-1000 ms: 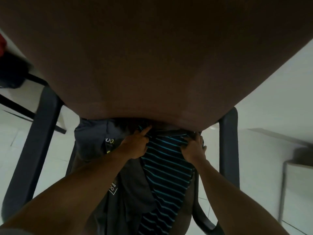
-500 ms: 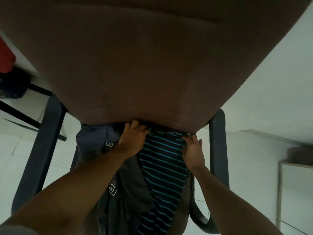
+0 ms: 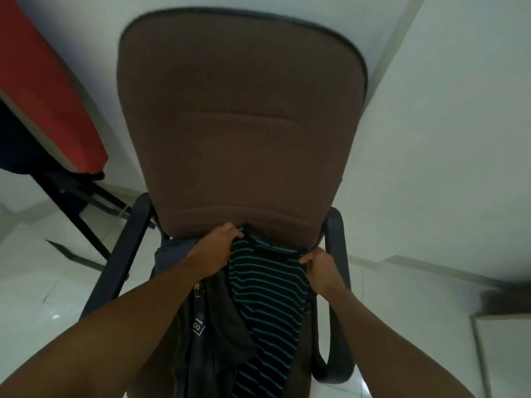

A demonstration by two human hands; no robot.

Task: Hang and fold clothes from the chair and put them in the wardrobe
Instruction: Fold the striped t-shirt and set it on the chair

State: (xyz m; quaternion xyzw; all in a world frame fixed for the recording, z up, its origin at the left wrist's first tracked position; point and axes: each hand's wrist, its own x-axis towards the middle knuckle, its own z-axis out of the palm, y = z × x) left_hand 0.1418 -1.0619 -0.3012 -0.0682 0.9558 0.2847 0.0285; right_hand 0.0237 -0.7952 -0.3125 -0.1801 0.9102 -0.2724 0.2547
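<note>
A brown office chair (image 3: 241, 133) with dark armrests fills the middle of the view. On its seat lies a black shirt with teal stripes (image 3: 267, 294), beside a pile of dark grey clothes (image 3: 207, 320). My left hand (image 3: 215, 251) grips the striped shirt's top left corner at the foot of the backrest. My right hand (image 3: 319, 265) grips its top right corner near the right armrest (image 3: 336, 254). The shirt's top edge is stretched between both hands.
A red and dark piece of furniture (image 3: 43, 90) on black legs stands at the left. White walls rise behind the chair, and the floor (image 3: 37, 285) is pale tile. A light-coloured ledge (image 3: 502, 340) sits at the lower right.
The view has pulled back and up, so the whole backrest shows. Both hands have closed round the striped shirt's top corners and drawn it away from under the backrest.
</note>
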